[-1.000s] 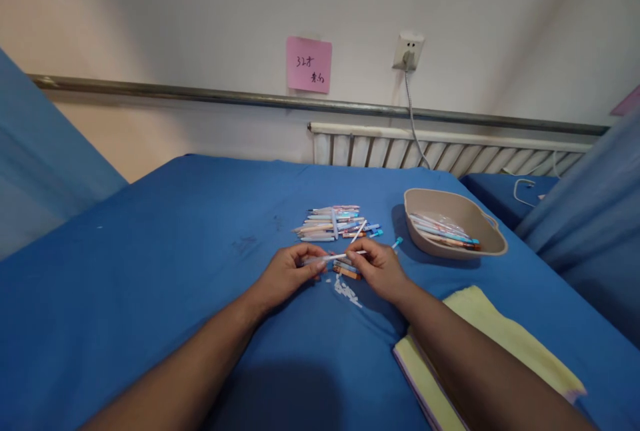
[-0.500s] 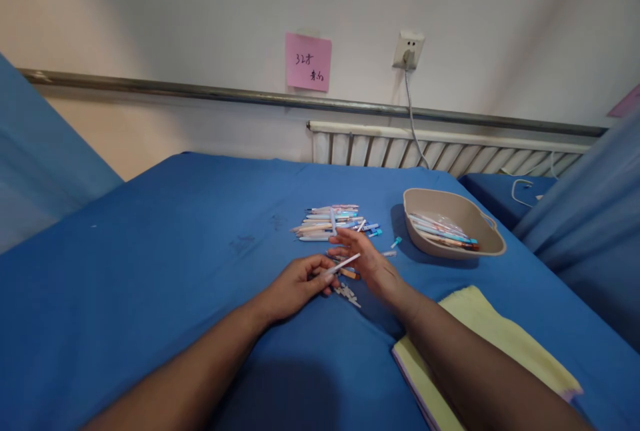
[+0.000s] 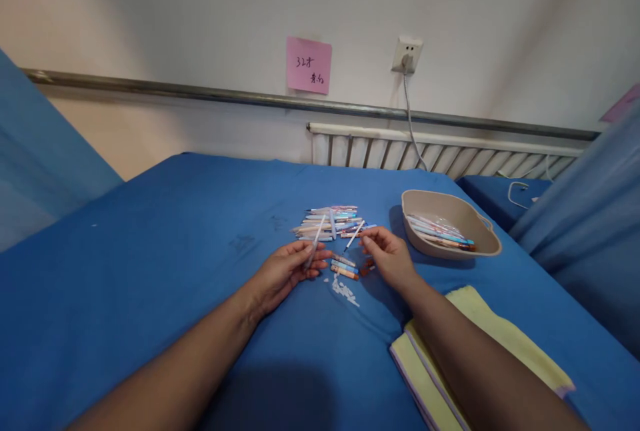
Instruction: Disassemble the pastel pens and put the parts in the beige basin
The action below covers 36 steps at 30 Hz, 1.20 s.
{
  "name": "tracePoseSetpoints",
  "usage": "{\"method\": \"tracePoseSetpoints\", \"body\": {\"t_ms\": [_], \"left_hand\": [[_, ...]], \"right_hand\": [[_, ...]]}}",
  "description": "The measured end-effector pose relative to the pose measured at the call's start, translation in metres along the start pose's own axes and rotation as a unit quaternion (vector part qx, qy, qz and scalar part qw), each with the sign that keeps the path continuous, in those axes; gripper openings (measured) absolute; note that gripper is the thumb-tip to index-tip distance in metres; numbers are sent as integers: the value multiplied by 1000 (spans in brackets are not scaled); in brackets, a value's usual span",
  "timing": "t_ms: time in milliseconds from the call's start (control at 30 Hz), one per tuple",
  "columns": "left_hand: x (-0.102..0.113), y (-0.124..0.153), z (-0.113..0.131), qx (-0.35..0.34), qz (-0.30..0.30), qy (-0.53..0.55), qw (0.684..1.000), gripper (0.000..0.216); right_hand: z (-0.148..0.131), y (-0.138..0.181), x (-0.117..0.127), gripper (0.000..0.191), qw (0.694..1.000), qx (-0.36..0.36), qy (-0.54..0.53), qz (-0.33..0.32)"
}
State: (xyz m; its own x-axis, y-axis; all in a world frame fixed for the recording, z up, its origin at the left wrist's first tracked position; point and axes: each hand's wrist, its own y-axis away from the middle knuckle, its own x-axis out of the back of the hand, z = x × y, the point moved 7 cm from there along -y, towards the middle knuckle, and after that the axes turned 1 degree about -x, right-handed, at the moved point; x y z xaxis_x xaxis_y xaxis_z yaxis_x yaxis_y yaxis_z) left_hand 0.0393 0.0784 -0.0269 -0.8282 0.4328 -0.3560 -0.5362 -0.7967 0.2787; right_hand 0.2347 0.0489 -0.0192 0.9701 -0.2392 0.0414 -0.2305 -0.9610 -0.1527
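Note:
My left hand (image 3: 293, 266) holds a slim white pen (image 3: 319, 234) between thumb and fingers, tilted upward. To its right, my right hand (image 3: 389, 256) has its thumb and index finger drawn together; what they hold, if anything, is hidden. A white stick with a dark tip (image 3: 354, 236) lies close to those fingertips. Beyond both hands is a pile of pens (image 3: 313, 226), with a lavender stick (image 3: 333, 224) across it. Short blue and orange barrel pieces (image 3: 345, 270) lie between the hands, and small white pieces (image 3: 345, 291) are scattered nearer to me.
A beige basket (image 3: 485, 234) with pens in a clear wrapper stands at the right. A folded yellow cloth (image 3: 493, 324) lies under my right forearm. Blue cloth (image 3: 165, 251) covers the surface. Behind are a radiator (image 3: 365, 148), a metal rail and a plugged socket (image 3: 407, 54).
My hands have moved apart. The white pen in my left hand has swung from slanting right to nearly upright. My right hand has shifted right and closed its fingers, uncovering the barrel pieces.

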Motion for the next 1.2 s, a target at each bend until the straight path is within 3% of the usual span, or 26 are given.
{"method": "tracePoseSetpoints", "body": {"t_ms": [133,533,633,800,933,1067,1133,1200], "left_hand": [[1,0,0,5,6,30,1000,15],[10,-2,1,5,43,59,997,10],[13,-2,2,-4,57,66,996,9],[13,-2,4,-9,63,64,996,10],[11,-1,3,-11,63,55,996,9],[12,-2,3,-20,61,34,997,13],[13,-3,4,-32,61,5,998,17],[14,-3,5,-48,62,-36,996,21]], "right_hand": [[3,8,-12,22,997,8,57,-56],[23,-2,-7,15,995,-27,54,-78],[22,-3,-8,12,991,-9,106,-79],[-2,0,-25,12,934,113,320,-109],[-7,2,-39,10,890,136,403,-161],[-9,5,-41,16,868,148,444,-168],[-11,6,-40,19,874,156,433,-154],[-14,4,-34,19,904,151,380,-125]]}}
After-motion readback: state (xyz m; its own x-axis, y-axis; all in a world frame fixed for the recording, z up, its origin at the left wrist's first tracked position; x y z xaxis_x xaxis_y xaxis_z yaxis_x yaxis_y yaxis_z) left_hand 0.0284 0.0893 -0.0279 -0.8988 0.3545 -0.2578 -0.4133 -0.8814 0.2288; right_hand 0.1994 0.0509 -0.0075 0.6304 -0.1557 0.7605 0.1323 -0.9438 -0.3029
